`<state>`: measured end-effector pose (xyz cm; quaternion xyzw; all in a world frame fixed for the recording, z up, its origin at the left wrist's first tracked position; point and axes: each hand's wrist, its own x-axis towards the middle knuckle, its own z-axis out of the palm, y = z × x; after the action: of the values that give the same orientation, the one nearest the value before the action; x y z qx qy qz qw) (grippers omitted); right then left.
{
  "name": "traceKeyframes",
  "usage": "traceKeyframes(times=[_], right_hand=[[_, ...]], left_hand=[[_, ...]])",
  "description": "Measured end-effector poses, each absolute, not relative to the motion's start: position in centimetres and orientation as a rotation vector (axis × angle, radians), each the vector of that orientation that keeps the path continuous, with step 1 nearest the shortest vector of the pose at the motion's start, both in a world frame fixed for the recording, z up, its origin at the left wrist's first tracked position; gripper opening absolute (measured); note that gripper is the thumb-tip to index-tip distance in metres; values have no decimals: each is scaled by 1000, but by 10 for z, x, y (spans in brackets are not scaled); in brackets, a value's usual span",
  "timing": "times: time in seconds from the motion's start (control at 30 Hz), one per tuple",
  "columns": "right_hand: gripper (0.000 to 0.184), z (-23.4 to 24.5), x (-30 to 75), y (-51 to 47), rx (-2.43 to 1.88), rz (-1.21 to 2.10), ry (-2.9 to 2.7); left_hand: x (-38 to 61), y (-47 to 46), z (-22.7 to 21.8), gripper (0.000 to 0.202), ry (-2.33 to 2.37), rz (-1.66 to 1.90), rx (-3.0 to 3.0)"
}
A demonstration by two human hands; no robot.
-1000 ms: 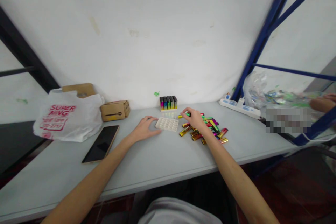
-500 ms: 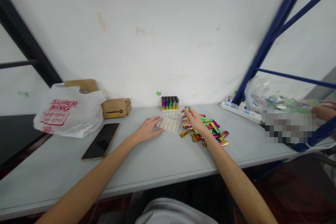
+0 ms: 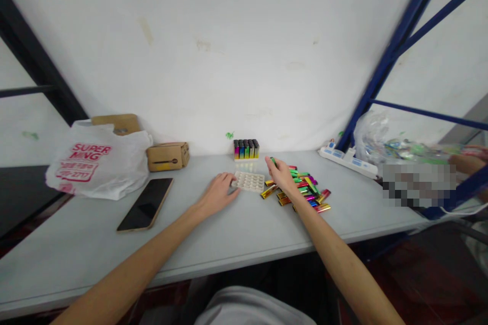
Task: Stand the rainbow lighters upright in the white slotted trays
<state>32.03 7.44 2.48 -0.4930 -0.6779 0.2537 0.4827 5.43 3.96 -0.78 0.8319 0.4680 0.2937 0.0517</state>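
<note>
A white tray (image 3: 249, 182) with rows of small slots lies on the table. My left hand (image 3: 217, 194) has its thumb and fingers around the tray's left edge. Right of the tray, my right hand (image 3: 281, 175) is closed on a shiny green lighter (image 3: 273, 161); only its upper end shows above the fingers. Below and beside that hand spreads a loose pile of shiny coloured lighters (image 3: 305, 190), gold, green, red, purple and blue. Behind the tray, near the wall, a holder of upright lighters with black tops (image 3: 246, 149) stands in rows.
On the left are a phone (image 3: 145, 204), a small cardboard box (image 3: 168, 156) and a white plastic bag (image 3: 101, 160). A power strip (image 3: 348, 161) lies at the right, by a blue metal frame (image 3: 389, 61). Another person's hand (image 3: 468, 163) shows by clear bags (image 3: 412, 147).
The tray has turned slightly and shifted a little right under my left hand. My right hand has turned and closed more around the green lighter, hiding most of it.
</note>
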Motion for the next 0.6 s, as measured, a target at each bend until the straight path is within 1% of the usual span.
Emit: traceKeyframes(times=[0.1,0.23,0.3,0.37,0.47,0.6], right_hand=[[58,27,320,72,-1261,550,-1641],[47,27,318,71,-1304,488,-1628],[41,27,316,70,-1296,488,-1641],[38,27,315,69,-1269,485,-1662],[36,27,311,67,-1233,489,-1679],[37,25,308,66,-1193,526,-1717]], left_hand=[[59,38,-8,34,1413,915,2510],[56,45,-8,60,1476,952,2524],[53,51,-9,76,1576,865,2532],[50,55,-11,86,1637,713,2522],[48,57,-14,87,1601,561,2534],[47,56,-13,77,1531,556,2521]])
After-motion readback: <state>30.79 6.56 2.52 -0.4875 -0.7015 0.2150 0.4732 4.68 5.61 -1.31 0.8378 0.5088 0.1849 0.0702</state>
